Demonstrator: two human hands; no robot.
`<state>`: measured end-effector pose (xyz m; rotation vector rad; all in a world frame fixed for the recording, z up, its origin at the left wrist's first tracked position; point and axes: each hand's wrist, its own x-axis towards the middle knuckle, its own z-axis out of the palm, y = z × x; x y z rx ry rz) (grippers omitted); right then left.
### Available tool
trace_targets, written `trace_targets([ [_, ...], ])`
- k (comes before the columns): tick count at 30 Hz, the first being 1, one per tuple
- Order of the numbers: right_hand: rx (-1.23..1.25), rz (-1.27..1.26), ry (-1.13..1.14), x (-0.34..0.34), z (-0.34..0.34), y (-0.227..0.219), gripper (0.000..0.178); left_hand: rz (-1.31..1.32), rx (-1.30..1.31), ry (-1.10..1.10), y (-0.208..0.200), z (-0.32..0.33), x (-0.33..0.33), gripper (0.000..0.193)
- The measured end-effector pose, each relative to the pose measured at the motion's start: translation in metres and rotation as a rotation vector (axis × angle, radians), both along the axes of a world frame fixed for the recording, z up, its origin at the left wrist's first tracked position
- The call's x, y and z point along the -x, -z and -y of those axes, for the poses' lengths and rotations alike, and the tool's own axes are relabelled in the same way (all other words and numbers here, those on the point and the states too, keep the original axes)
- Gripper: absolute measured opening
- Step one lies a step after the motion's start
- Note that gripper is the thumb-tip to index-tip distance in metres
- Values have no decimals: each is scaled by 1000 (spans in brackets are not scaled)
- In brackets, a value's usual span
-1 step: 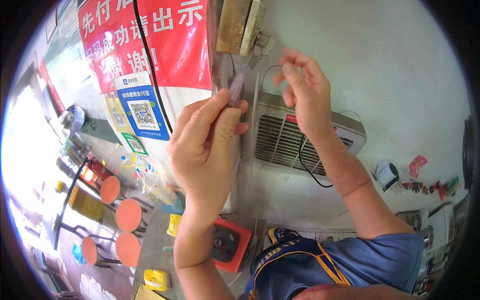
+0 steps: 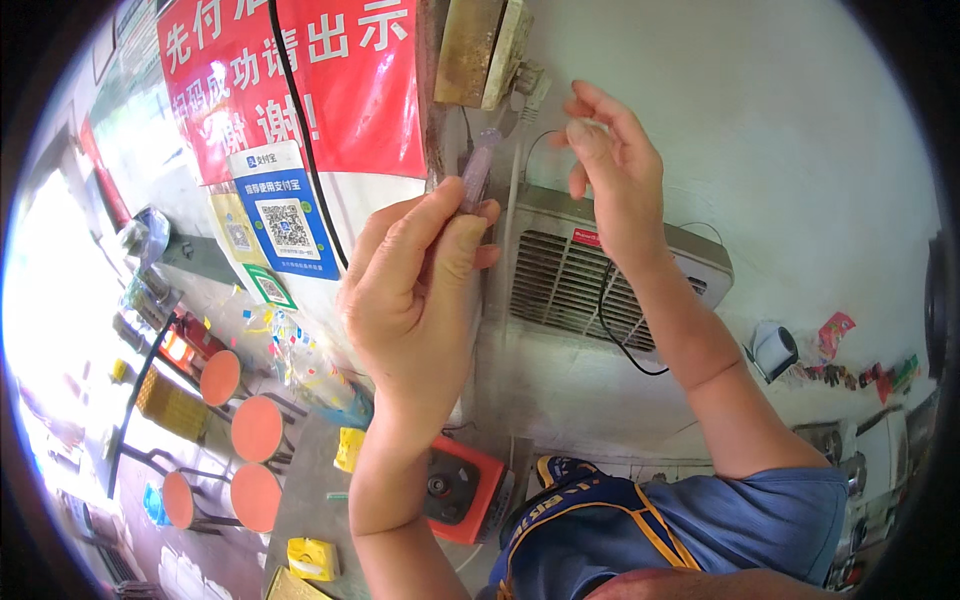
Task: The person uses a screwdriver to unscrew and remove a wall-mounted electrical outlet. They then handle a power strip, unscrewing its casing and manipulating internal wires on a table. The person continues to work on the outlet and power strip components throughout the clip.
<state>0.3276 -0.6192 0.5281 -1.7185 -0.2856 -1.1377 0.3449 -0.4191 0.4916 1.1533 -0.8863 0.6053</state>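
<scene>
My left hand [image 2: 415, 270] is closed round a slim translucent purple handle [image 2: 478, 165], pinched between thumb and fingers and pointing up toward the wall. Its upper end is close to a grey plug and cord [image 2: 533, 88] at a grimy socket box [image 2: 482, 50]. To the right, my right hand [image 2: 620, 170] is raised with its fingers bent and apart. I see nothing gripped in it. A thin dark wire [image 2: 528, 150] curves up near its fingertips; whether they touch it, I cannot tell.
A grilled wall unit [image 2: 580, 275] with a black cable lies behind my hands. Left are a red sign [image 2: 370, 110] and a blue code card [image 2: 285, 225]. Below stand an orange-red stove [image 2: 470, 490], yellow packets [image 2: 313, 560] and several round stools [image 2: 257, 430].
My right hand's fingers have risen slightly and spread a little, and their blur is gone. My left hand keeps its hold on the purple handle, almost unmoved.
</scene>
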Motion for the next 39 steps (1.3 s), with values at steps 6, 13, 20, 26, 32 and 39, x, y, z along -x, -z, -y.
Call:
trace_targets([
  [6, 158, 45, 11, -25, 17, -7, 42, -27, 15, 20, -1, 5, -2, 25],
  [13, 146, 49, -16, -31, 25, -9, 36, -64, 88, 47, -4, 8, -1, 20],
  [20, 93, 51, -64, -33, 25, -9, 33, -160, 96, 57, -7, 5, 1, 21],
  [26, 58, -11, -119, -32, 22, -7, 34, -183, 123, 46, -7, 5, -5, 24],
  [32, 59, -30, -138, -32, 27, -8, 33, -140, 104, 269, -4, 7, -19, 43],
  [39, 40, -19, -158, -31, 24, -7, 34, -121, 71, 415, 0, 9, -27, 49],
])
